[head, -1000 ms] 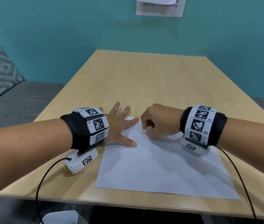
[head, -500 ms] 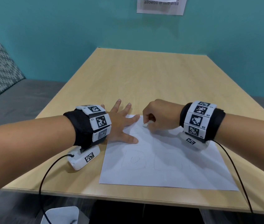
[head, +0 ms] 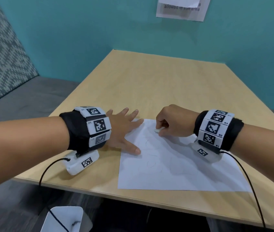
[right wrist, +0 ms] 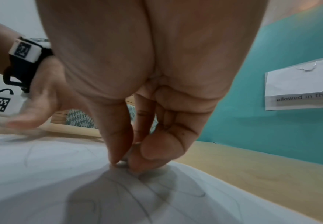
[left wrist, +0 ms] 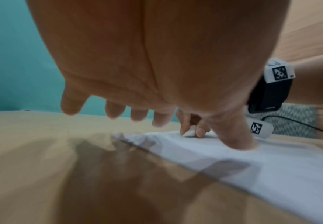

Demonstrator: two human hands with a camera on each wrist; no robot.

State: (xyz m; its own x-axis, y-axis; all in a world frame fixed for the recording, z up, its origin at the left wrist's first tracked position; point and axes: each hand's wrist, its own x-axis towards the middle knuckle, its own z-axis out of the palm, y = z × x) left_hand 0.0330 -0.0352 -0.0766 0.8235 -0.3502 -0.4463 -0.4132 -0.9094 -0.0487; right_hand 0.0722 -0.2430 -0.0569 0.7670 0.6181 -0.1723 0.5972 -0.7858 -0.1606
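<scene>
Paper (head: pixel 174 166), a single white sheet, lies flat on the table (head: pixel 149 81) close to its near edge, right of the middle. Thin, pale pencil curves show across it, clearest on the sheet's left half; I cannot make out what they draw.

The left hand (head: pixel 123 131) is spread flat with straight fingers at the sheet's far left corner. Its thumb and forefinger tip press on the paper, and the other fingers lie on the table. The right hand (head: pixel 174 122) is curled over the sheet's far edge and pinches a small white eraser (head: pixel 158 130) between thumb and fingertips. The eraser's lower end touches the paper. That hand hides the sheet's far right corner.

Both wrists wear black bands (head: pixel 81 131) with black-and-white coded tiles, and a white box (head: pixel 82 163) hangs under each. The right one sits over the sheet's right side. A black cable (head: pixel 49 169) runs from each box over the near edge. Behind the table is a teal wall (head: pixel 82 30) with a paper notice (head: pixel 181 9). Left of the table is a patterned cushion (head: pixel 2 56).
</scene>
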